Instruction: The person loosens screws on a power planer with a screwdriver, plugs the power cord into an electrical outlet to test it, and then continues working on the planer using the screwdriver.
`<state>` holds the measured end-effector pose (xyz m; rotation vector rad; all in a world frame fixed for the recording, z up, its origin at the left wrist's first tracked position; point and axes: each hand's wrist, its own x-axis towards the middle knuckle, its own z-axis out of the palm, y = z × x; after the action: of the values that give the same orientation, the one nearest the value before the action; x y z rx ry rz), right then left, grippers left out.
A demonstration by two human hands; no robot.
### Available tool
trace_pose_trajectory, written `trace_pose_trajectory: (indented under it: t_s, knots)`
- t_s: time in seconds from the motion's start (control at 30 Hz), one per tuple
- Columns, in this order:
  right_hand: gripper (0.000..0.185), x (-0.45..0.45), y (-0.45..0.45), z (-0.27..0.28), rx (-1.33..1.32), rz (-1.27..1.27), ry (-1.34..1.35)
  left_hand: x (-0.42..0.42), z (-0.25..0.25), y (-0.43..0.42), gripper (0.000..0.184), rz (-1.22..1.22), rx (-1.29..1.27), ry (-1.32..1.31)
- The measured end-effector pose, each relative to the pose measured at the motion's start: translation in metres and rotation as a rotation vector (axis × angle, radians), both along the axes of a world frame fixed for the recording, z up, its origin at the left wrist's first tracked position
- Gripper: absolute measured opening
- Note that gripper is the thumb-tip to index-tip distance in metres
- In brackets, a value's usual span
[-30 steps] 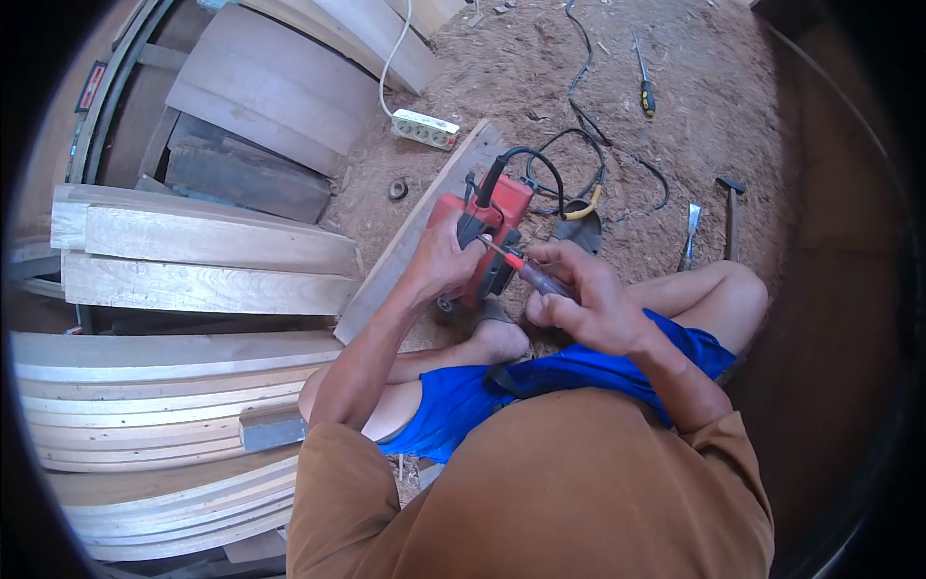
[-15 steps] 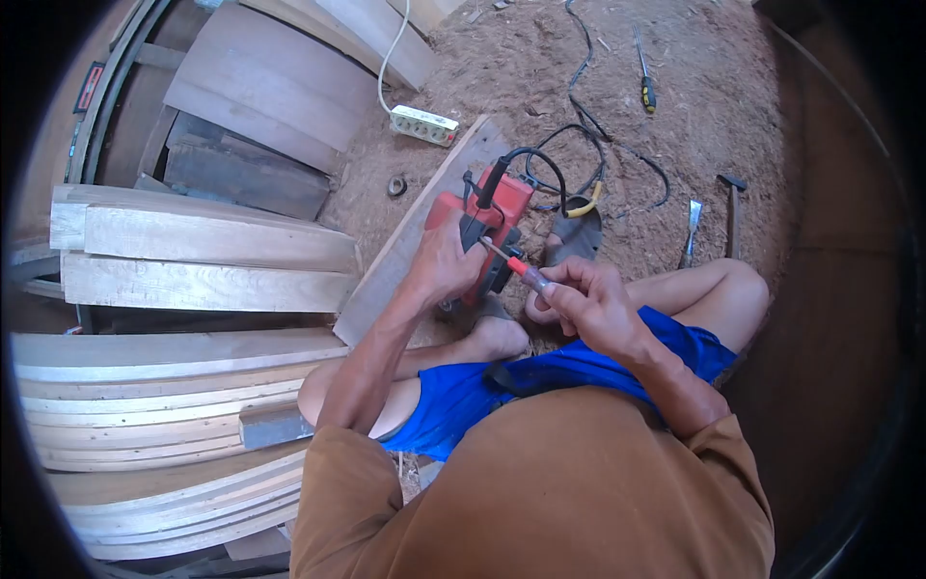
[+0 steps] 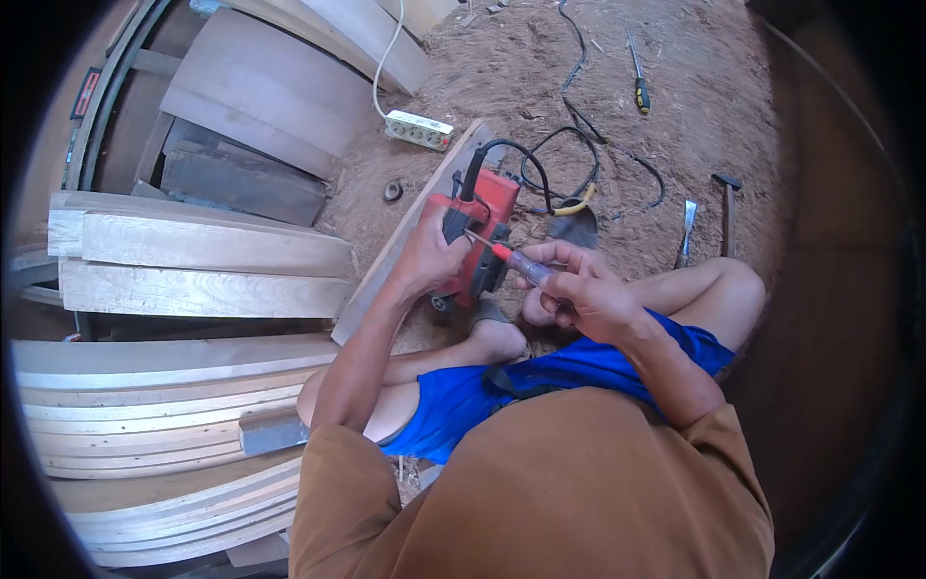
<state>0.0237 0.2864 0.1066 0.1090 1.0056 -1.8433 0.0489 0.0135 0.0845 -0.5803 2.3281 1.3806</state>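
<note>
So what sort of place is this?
Probably a woodworking shop: pale sawn wooden boards are stacked at the left, while a flat-bladed metal chisel and a dark-headed hammer lie on brown ground strewn with what look like wood shavings.

A: Passable where, beyond the right hand (image 3: 584,289)?
B: Over open ground (image 3: 690,135) between the yellow-and-black screwdriver (image 3: 640,87) and the hammer (image 3: 728,217).
A: Obstructed where?
B: Just beyond the red power tool (image 3: 494,198), by looped black cable (image 3: 590,154); near the right knee (image 3: 738,289), by the chisel (image 3: 687,232) and hammer; farther left, by stacked timber (image 3: 207,261).
A: And between right hand and left hand (image 3: 429,253)?
B: Tight; crossed by the red-collared screwdriver (image 3: 521,263).
A: Between slanting board (image 3: 391,265) and timber ends?
B: Narrow near the timber, wider toward the power strip (image 3: 419,130), with a dark ring (image 3: 393,190) in the way.
</note>
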Motion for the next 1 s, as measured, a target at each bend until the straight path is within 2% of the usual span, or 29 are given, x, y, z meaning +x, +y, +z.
trace_pose_trajectory:
  t_s: [0.07,0.17,0.27,0.37,0.47,0.57,0.67,0.77,0.87,0.97,1.0]
  knots:
    - [0.037,0.001,-0.004,-0.018,-0.007,-0.010,-0.052,-0.001,0.001,-0.001,0.043,-0.007,-0.032,-0.023]
    - [0.035,0.007,-0.009,-0.014,-0.012,0.017,-0.142,0.000,-0.008,-0.004,0.043,-0.062,-0.085,0.125]
    - [0.033,0.013,-0.013,-0.008,0.160,0.083,0.262,0.003,-0.010,-0.003,0.052,-0.153,-0.108,0.255]
    - [0.030,0.009,-0.008,0.004,0.258,0.137,0.544,0.002,-0.009,0.000,0.052,-0.171,-0.126,0.252]
    - [0.030,0.015,-0.006,0.002,0.249,0.079,0.571,0.001,-0.003,0.004,0.052,-0.165,-0.135,0.180]
    - [0.028,0.020,-0.003,-0.004,0.382,0.123,0.913,0.003,-0.003,0.005,0.051,-0.174,-0.134,0.221]
    - [0.035,0.024,-0.004,0.003,0.612,0.229,1.399,0.003,-0.022,0.003,0.048,-0.187,-0.181,0.355]
    - [0.045,0.023,-0.001,0.002,0.718,0.297,1.489,0.001,0.008,0.012,0.048,-0.127,-0.153,0.107]
    - [0.042,0.019,-0.002,0.005,0.655,0.211,1.484,0.003,-0.012,0.000,0.046,-0.126,-0.125,0.186]
    - [0.040,-0.002,-0.003,-0.009,0.359,0.182,0.818,0.003,0.001,0.009,0.045,-0.065,-0.057,0.170]
    - [0.040,-0.002,-0.001,-0.003,0.271,0.111,0.521,0.004,-0.002,0.008,0.045,-0.077,-0.069,0.181]
